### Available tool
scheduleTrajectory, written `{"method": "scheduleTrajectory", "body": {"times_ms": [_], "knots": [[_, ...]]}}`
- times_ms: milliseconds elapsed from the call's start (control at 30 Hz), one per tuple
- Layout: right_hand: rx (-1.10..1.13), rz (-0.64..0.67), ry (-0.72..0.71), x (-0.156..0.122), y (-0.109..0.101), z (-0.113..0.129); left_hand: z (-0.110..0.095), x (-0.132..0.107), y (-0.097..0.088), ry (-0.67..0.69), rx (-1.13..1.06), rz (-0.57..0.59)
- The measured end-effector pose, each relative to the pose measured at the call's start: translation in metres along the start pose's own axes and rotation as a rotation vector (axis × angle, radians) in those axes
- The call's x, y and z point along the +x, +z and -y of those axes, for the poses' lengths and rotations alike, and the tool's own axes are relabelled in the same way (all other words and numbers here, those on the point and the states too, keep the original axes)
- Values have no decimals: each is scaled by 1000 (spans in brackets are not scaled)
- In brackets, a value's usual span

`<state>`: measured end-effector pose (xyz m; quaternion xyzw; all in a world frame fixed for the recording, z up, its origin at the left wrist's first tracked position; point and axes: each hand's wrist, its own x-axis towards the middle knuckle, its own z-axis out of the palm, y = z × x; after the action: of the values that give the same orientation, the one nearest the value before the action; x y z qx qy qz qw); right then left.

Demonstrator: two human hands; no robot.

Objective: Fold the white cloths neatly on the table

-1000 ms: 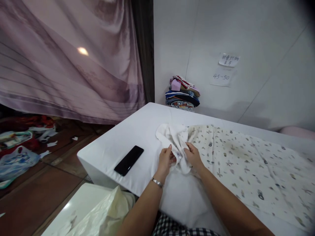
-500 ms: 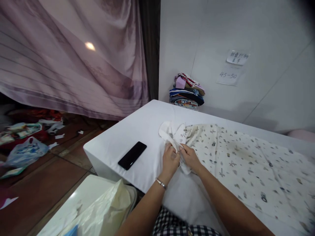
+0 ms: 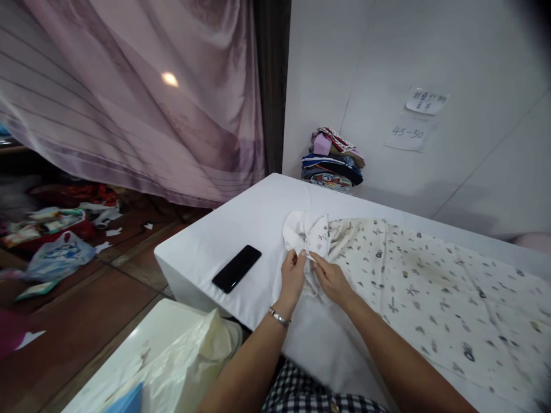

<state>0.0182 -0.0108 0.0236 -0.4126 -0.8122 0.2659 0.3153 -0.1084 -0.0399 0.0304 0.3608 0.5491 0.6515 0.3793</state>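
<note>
Both hands, left and right, pinch the cloth's bunched end on the table; a phone lies just left, a clothes pile behind.

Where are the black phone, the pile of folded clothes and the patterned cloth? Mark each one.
black phone [image 3: 236, 268], head view, middle of its screen.
pile of folded clothes [image 3: 332, 165], head view, dark blue layer midway up.
patterned cloth [image 3: 430, 287], head view, flat printed part.

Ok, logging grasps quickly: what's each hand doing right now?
Left hand: closed, pinching the bunched end of the patterned cloth.
Right hand: closed, pinching the same cloth beside it.
</note>
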Motion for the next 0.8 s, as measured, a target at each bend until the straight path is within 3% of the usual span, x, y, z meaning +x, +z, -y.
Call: {"method": "scheduleTrajectory", "body": {"times_ms": [167,433,800], "knots": [[144,-112,119,2,-3,8,1,-5,-6,63,98,26],[-124,14,-33,-2,2,14,-4,-13,-8,186,318,69],[-341,122,-77,0,-2,26,-12,-15,-9,212,316,106]]}}
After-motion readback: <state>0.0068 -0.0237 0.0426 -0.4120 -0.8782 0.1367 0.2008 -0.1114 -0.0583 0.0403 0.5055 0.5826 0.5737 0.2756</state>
